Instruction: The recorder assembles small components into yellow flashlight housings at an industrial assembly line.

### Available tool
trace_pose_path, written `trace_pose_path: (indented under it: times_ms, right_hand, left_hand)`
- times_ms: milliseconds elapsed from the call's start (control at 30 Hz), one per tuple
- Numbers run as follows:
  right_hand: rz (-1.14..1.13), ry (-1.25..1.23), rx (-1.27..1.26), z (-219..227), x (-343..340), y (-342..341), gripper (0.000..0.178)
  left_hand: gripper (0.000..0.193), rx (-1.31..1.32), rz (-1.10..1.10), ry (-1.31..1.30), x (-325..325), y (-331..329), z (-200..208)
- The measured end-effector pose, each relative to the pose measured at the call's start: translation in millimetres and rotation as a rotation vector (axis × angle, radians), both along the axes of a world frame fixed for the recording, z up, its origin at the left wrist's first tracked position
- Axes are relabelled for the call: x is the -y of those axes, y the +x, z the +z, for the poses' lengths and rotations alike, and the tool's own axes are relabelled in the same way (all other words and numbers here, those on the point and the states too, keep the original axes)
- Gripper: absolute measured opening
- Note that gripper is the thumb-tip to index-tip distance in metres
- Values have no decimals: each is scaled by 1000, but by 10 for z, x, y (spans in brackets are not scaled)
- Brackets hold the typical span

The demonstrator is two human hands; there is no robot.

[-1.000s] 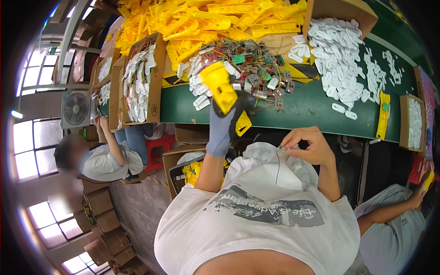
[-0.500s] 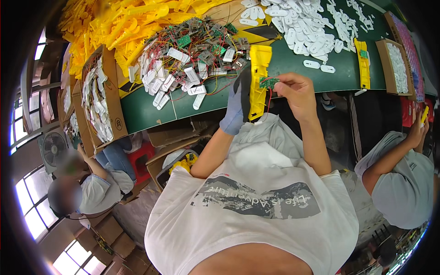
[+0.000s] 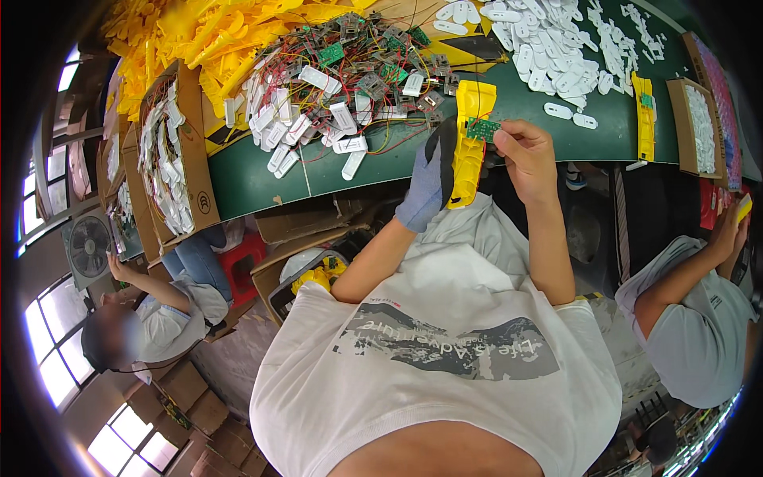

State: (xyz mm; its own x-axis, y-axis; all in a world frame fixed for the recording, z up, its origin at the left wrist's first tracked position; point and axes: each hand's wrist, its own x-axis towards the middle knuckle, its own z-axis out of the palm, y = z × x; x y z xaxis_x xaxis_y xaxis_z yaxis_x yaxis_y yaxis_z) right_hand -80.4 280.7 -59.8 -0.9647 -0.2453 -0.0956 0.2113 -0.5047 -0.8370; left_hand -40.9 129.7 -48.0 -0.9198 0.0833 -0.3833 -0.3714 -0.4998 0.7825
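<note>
Pinched between the thumb and forefinger of the bare right hand, with the fingertips brought together on its right-hand edge, a small green circuit board is held at about ten o'clock from that hand. By the gloved left hand, a long yellow shell is gripped along its left side, the black palm laid against it; how far the left fingers are wrapped behind cannot be told. The shell is held at two to three o'clock from the left hand and at nine from the right, its long axis run almost from twelve to six, with the upper end leaned slightly toward one and the ribbed hollow side turned toward the right hand. The upper half of the shell is overlapped by the board, which is set more crosswise; whether the two are touching cannot be made out. Beyond the hands, at twelve, a green bench is spread. On it, wired boards and white cases are heaped toward eleven, yellow parts are piled farther toward ten, and white oval pieces are scattered toward one. At two, a second yellow shell is laid near a cardboard box. In the room, a seated co-worker is seen at eight and another person at four, with a fan stood near nine.
</note>
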Motion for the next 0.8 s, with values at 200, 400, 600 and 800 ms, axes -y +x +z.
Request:
trace_pose_path:
  times_ms: [200, 400, 600, 800]
  right_hand:
    - [16, -11, -19, 16, -5, -8, 14]
    - [29, 34, -73, 49, 25, 4, 11]
    - [-22, 59, -54, 36, 22, -3, 11]
    - [-15, 132, -10, 76, 64, 1, 11]
  left_hand:
    - [44, -47, 14, -38, -17, -15, 20]
    - [41, -30, -1, -42, -1, -6, 0]
    - [40, -11, -15, 7, 15, -7, -29]
    - [37, -18, -38, -4, 16, -24, 30]
